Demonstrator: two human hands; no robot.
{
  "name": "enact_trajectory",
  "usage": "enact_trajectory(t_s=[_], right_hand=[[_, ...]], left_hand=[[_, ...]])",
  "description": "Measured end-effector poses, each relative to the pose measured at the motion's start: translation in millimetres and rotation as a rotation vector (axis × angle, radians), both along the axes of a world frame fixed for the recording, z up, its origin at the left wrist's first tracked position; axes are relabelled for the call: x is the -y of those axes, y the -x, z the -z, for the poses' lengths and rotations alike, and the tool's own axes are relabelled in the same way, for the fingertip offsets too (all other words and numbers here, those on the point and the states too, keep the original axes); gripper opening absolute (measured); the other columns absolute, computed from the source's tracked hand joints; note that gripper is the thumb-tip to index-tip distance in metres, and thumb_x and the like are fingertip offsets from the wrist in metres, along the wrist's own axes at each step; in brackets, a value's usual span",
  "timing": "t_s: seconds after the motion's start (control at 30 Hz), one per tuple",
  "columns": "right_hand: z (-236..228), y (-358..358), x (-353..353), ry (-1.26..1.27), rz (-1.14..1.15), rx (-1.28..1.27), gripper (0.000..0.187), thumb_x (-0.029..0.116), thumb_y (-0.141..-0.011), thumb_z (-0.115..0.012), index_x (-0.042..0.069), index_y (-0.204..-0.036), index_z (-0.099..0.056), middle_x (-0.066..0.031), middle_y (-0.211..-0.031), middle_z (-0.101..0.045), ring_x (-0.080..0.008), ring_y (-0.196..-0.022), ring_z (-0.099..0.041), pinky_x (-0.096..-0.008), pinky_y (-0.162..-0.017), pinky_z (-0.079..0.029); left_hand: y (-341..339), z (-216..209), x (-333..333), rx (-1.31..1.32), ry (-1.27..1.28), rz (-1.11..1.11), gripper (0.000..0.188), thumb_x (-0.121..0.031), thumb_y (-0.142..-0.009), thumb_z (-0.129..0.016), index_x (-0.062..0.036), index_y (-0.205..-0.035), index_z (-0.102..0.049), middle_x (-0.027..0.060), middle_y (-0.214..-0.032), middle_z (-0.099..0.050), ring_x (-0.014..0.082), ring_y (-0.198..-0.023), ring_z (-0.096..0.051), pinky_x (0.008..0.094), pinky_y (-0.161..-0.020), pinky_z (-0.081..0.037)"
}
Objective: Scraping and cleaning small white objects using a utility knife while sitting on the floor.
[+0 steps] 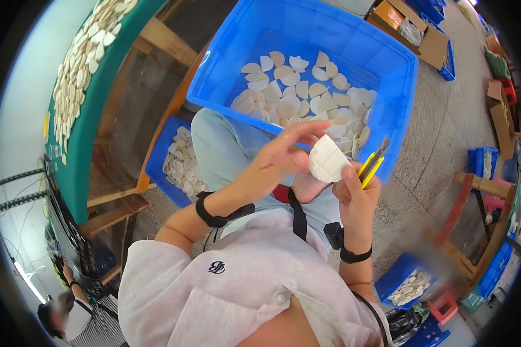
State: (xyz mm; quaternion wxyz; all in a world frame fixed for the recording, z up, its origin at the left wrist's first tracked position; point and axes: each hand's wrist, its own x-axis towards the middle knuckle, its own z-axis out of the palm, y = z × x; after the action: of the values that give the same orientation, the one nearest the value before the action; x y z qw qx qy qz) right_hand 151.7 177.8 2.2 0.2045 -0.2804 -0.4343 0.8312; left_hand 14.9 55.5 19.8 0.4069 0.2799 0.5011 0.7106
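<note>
My right hand (pixel 359 194) pinches a white half-round piece (pixel 329 161) between thumb and fingers. Faint lines cross on the face of the piece. The same hand also holds a yellow utility knife (pixel 371 165), its dark blade end pointing up and away. My left hand (pixel 281 153) is at the piece's left edge, thumb and fingers apart; whether a fingertip touches the piece I cannot tell. Just beyond my hands is a large blue bin (pixel 408 98) with many cream and white half-round pieces (pixel 289 87) spread over its bottom.
A smaller blue bin (pixel 156 168) of similar pieces sits by my left leg. To the left, a green-topped table (pixel 107 87) carries a long pile of pieces. At right are a wooden frame (pixel 451 214), another blue bin (pixel 388 283) and a pink stool (pixel 444 306). Another person (pixel 90 315) is at the lower left.
</note>
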Motion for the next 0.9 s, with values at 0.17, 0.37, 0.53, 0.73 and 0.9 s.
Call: enact_trajectory(t_s=[0.17, 0.37, 0.53, 0.73, 0.9], right_hand=[[4, -1, 11, -0.094, -0.166, 0.088, 0.017, 0.013, -0.081, -0.065, -0.002, -0.089, -0.062, 0.0038, -0.060, -0.047, -0.0034, -0.050, -0.037, -0.0185, -0.045, -0.026], [-14, 0, 19, -0.626, 0.006, 0.074, 0.026, 0.016, -0.084, -0.061, -0.001, -0.103, -0.058, 0.0001, -0.075, -0.054, -0.0039, -0.062, -0.044, -0.0173, -0.054, -0.033], [-31, 4, 15, -1.048, -0.157, 0.228, 0.024, 0.014, -0.083, -0.061, 0.000, -0.102, -0.059, -0.0076, -0.080, -0.061, -0.0121, -0.065, -0.054, -0.0236, -0.057, -0.040], [-40, 10, 20, -1.337, -0.264, 0.142, 0.027, 0.015, -0.076, -0.067, 0.005, -0.100, -0.062, -0.0085, -0.076, -0.061, -0.0230, -0.061, -0.056, -0.0278, -0.055, -0.043], [-43, 11, 24, -1.505, -0.236, 0.199, 0.028, 0.019, -0.074, -0.069, 0.008, -0.099, -0.064, -0.0035, -0.066, -0.055, -0.0189, -0.052, -0.050, -0.0283, -0.048, -0.038]], left_hand=[[-12, -11, 2, 0.249, -0.052, 0.159, 0.049, -0.026, -0.089, -0.050, -0.0033, -0.131, -0.038, 0.0080, -0.122, -0.045, 0.0142, -0.113, -0.043, 0.0267, -0.089, -0.038], [-10, 3, 14, 0.243, -0.078, 0.054, 0.032, -0.019, -0.088, -0.050, -0.0011, -0.115, -0.047, 0.0047, -0.108, -0.051, 0.0108, -0.101, -0.046, 0.0247, -0.084, -0.037], [-4, 6, 26, -0.004, 0.029, -0.003, 0.017, -0.014, -0.083, -0.052, -0.0069, -0.098, -0.047, 0.0031, -0.100, -0.051, 0.0106, -0.095, -0.047, 0.0249, -0.081, -0.037], [-9, -3, 28, -0.051, 0.071, -0.100, 0.027, -0.022, -0.078, -0.063, -0.0074, -0.090, -0.044, 0.0027, -0.082, -0.042, 0.0147, -0.085, -0.037, 0.0279, -0.079, -0.032], [-6, 4, 28, -0.324, 0.126, -0.169, 0.028, -0.027, -0.079, -0.062, -0.0077, -0.085, -0.043, 0.0052, -0.080, -0.042, 0.0187, -0.079, -0.035, 0.0300, -0.074, -0.029]])
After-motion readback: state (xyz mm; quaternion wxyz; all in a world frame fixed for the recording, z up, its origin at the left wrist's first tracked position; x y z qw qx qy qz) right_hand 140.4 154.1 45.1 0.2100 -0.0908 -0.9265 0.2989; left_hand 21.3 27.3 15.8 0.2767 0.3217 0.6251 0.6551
